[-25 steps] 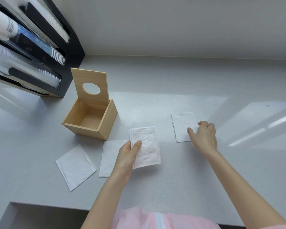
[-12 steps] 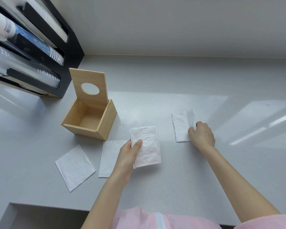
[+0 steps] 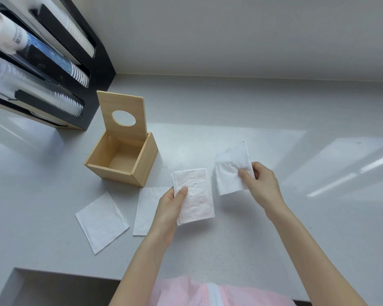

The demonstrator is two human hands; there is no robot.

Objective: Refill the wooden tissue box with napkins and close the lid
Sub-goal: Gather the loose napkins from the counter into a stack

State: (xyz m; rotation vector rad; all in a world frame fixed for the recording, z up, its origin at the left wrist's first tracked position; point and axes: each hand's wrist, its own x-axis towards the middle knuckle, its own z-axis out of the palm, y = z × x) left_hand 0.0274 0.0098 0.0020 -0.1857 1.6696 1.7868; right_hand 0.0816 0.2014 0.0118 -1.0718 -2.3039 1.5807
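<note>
The wooden tissue box (image 3: 142,171) stands empty on the counter, its lid (image 3: 122,107) with a round hole upright at the back. My left hand (image 3: 169,208) grips a small stack of folded white napkins (image 3: 196,195) just right of the box. My right hand (image 3: 262,184) pinches a single white napkin (image 3: 229,171), lifted off the counter beside the stack. Two more napkins lie flat: one (image 3: 102,221) in front of the box at the left, one (image 3: 147,208) partly under my left hand.
A black cup dispenser (image 3: 60,69) with stacked paper and plastic cups stands at the back left, close behind the box. The white counter (image 3: 274,250) runs to a wall at the back. A recess (image 3: 42,288) opens at the front left edge.
My right hand has closed on the napkin at the right, lifted it off the counter and brought it toward the stack. My left hand still holds the stack in place.
</note>
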